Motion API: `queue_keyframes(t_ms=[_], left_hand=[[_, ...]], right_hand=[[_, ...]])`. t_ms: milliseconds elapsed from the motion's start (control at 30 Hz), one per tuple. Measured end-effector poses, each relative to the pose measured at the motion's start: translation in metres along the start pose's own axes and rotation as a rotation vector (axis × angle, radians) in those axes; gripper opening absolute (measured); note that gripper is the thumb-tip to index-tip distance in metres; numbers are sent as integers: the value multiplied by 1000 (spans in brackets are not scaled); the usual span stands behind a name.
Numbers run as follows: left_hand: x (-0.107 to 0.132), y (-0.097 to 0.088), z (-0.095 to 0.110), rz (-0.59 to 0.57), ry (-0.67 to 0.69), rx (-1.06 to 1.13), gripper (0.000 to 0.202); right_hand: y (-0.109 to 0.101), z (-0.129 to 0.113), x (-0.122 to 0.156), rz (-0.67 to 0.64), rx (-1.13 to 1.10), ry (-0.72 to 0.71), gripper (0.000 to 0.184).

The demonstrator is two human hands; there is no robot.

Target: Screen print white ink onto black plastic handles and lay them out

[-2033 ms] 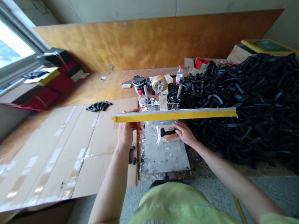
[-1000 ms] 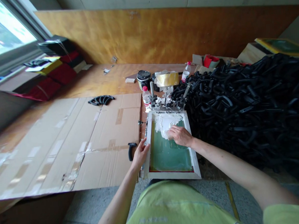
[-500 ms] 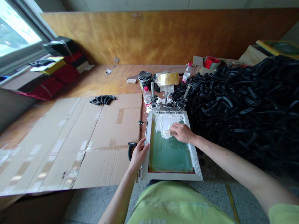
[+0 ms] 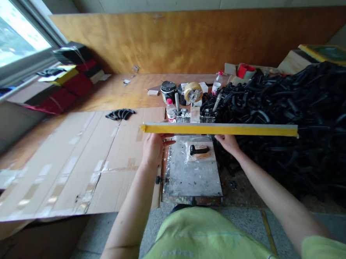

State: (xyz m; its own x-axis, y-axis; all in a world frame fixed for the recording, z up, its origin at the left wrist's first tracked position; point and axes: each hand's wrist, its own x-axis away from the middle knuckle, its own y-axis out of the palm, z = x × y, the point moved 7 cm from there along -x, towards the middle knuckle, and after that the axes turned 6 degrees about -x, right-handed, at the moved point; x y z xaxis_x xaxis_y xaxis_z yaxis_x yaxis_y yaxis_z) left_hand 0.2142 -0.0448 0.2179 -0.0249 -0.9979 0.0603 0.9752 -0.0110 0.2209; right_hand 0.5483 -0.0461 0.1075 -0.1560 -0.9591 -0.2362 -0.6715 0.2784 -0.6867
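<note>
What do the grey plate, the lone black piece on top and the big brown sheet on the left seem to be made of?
The grey plate looks like metal: flat, dull, scuffed and white-stained. The black piece is probably plastic or rubber: smooth, with a faint sheen that leaves it open. The brown sheet looks like matte cardboard, judging by its creases.
</note>
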Motion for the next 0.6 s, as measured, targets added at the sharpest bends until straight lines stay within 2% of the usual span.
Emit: queue_keyframes(t_ms=[67,133,233,267,333,367,400,433,533,600], left_hand=[[3,0,-11,55,-13,30,50],[20,4,-44,41,-124,19,55],[69,21,-118,-161,-497,-74,65],[86,23,-138,-206,-587,-92,66],[106,12,-165,-195,-646,-116,63],[107,-1,-172,-156,-628,-144,61],[104,-21,-175,-103,-596,-199,59],[97,-45,-176,-40,-559,-280,58],[68,-132,-169,119,-471,-642,58],[52,-174,-166,80,-459,-961,60]], right_hand=[[35,-18,29,-137,75,-120,27],[61,-45,54,-201,195,-205,23],[73,-90,86,-132,258,-242,15],[76,-106,98,-143,230,-299,17],[82,-130,122,-252,137,-476,20],[82,-133,131,-309,90,-544,21],[78,-126,134,-325,60,-563,24],[69,-109,131,-288,55,-520,27],[27,-23,99,-43,173,-190,42],[15,29,80,-86,248,-82,50]])
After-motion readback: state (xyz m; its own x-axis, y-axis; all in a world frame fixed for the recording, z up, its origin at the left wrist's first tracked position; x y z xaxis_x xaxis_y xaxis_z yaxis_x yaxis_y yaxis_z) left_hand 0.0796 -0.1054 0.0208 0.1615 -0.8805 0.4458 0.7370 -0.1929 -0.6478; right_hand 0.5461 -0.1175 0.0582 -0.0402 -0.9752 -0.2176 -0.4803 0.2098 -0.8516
